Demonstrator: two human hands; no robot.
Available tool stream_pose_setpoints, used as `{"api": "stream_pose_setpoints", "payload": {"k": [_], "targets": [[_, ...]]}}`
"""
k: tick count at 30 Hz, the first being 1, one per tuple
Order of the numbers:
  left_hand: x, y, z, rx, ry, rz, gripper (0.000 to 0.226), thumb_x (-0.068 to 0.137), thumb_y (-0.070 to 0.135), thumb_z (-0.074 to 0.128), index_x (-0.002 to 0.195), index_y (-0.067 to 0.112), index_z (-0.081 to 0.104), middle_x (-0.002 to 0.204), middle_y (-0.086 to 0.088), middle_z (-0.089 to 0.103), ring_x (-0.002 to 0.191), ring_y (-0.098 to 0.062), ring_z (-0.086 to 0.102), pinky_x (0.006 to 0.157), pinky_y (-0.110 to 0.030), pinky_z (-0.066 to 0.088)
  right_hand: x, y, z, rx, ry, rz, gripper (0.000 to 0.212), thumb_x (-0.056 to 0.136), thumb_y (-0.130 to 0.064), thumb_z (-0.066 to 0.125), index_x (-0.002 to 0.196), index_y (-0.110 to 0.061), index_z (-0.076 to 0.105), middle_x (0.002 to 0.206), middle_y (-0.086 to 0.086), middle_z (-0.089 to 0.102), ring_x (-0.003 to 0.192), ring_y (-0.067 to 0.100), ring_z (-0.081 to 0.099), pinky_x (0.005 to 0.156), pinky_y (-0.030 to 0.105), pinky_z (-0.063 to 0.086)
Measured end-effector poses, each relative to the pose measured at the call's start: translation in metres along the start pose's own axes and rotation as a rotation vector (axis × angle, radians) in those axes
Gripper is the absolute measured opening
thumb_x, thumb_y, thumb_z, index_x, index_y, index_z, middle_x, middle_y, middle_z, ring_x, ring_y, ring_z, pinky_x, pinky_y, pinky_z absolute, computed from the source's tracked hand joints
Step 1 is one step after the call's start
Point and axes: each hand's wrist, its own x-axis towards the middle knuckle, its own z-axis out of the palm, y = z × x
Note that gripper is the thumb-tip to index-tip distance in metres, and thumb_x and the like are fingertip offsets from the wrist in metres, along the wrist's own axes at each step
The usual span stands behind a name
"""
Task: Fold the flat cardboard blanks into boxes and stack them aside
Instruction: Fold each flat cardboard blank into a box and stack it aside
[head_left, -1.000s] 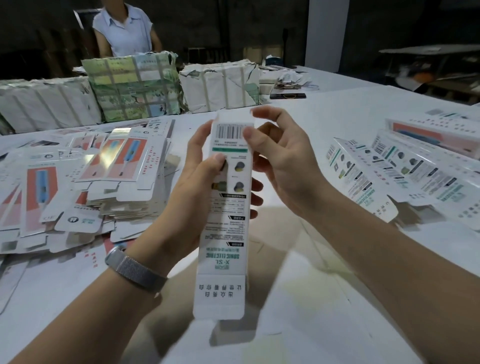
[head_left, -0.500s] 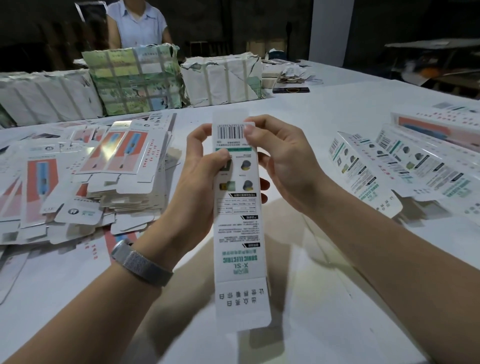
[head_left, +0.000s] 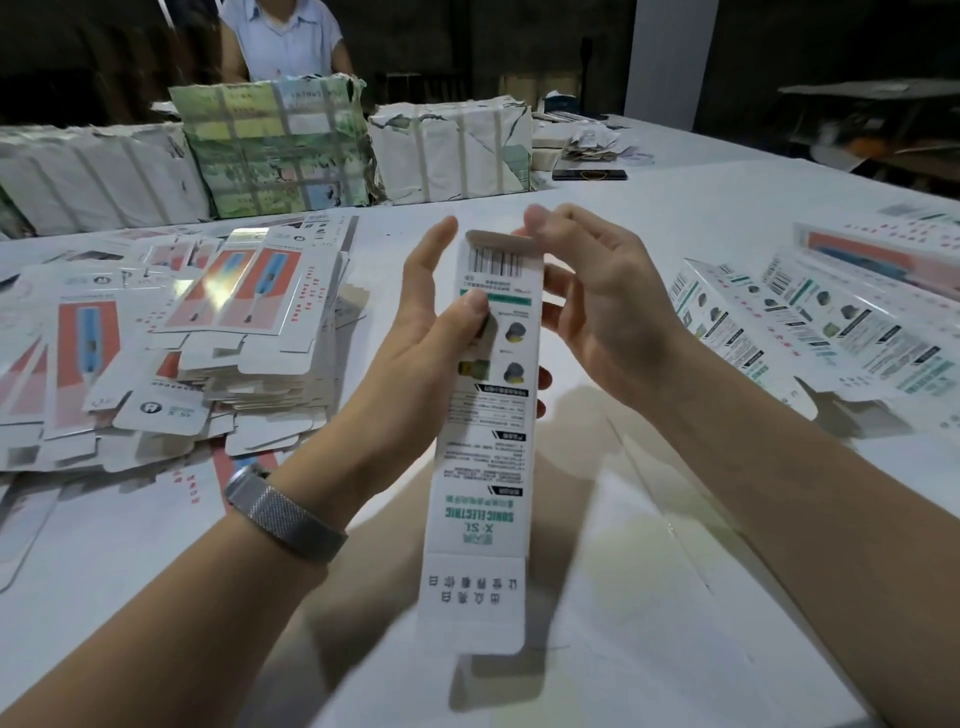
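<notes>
I hold a long white printed box (head_left: 480, 467) upright over the table's middle, barcode end up. My left hand (head_left: 415, 358) grips its upper half, thumb on the printed front and fingers wrapped behind. My right hand (head_left: 608, 312) is at the top right corner; its thumb sits on the bent-over top flap and its curled fingers touch the box's right edge. The bottom flap hangs open. A pile of flat blanks (head_left: 208, 338) lies at the left. Folded boxes (head_left: 779, 322) lie in a row at the right.
Taped paper-wrapped bundles (head_left: 280, 145) line the table's far edge, and a person in a light shirt (head_left: 285, 36) stands behind them. A dark phone (head_left: 589, 174) lies far back. Large white sheets (head_left: 649, 571) cover the table under my arms.
The top flap stood straight one second ago and is now bent over under my right thumb. The box has sunk a little lower in my hands.
</notes>
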Motion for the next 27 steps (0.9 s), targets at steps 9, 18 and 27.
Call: {"api": "stream_pose_setpoints", "payload": {"k": [9,18,27], "targets": [[-0.004,0.006,0.001,0.009,-0.041,-0.083,0.061,0.096,0.031,0.053,0.150,0.037,0.023,0.096,-0.007,0.074,0.085,-0.041,0.073,0.062,-0.039,0.059,0.002,-0.004,-0.006,-0.071,-0.060,0.053,0.011,0.092,-0.007,0.062,0.082,-0.009,0.068,0.071,0.002,0.069,0.071,0.019,0.063,0.071,0.032,0.051],[-0.005,0.002,-0.001,-0.014,-0.113,-0.098,0.067,0.094,0.026,0.057,0.148,0.044,0.020,0.104,-0.002,0.074,0.088,-0.038,0.073,0.064,-0.042,0.059,0.002,-0.008,-0.012,-0.194,-0.058,0.033,0.020,0.094,-0.012,0.057,0.074,-0.012,0.059,0.067,-0.001,0.066,0.076,0.023,0.063,0.073,0.045,0.043],[-0.004,0.005,-0.005,-0.071,-0.088,-0.038,0.036,0.105,0.020,0.044,0.137,0.029,0.028,0.094,-0.006,0.073,0.082,-0.040,0.072,0.061,-0.042,0.059,0.000,-0.009,-0.018,-0.221,-0.127,0.041,0.028,0.102,-0.027,0.050,0.093,-0.014,0.073,0.086,0.005,0.070,0.090,0.027,0.065,0.076,0.048,0.048]]}}
